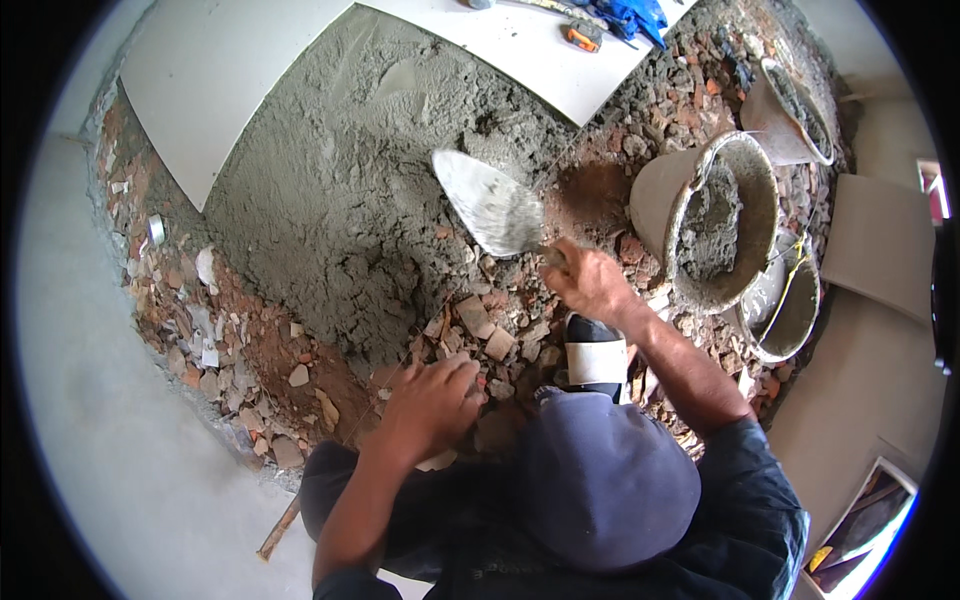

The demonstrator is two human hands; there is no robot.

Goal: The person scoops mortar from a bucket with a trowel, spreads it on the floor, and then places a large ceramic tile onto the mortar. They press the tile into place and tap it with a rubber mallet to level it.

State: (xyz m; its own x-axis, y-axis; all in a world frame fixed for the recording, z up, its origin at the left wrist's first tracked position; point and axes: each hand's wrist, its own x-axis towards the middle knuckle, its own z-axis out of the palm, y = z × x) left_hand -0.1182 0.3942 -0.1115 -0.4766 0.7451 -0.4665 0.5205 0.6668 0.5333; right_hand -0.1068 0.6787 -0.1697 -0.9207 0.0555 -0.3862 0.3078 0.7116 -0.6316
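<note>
My right hand (pixel 588 284) is closed round the handle of a trowel. Its broad, pale-smeared blade (pixel 490 204) points up and to the left, over the edge of the wet grey mortar (pixel 330 190). Some blur shows on the blade. My left hand (pixel 432 404) is empty as far as I see, with loosely bent fingers, above the broken rubble (pixel 480 318) at the mortar's near edge. Part of its palm is hidden. Between my arms, a dark blue cap (pixel 610 480) covers the lower middle of the view.
A mortar-caked bucket (pixel 660 200) lies tilted at the right with mortar inside. Two more buckets (pixel 790 110) (pixel 785 300) stand beside it. White boards (pixel 220 80) (pixel 560 65) lie at the back; an orange tape measure (pixel 583 38) and blue plastic (pixel 635 18) rest there. A shoe (pixel 596 350) stands on rubble.
</note>
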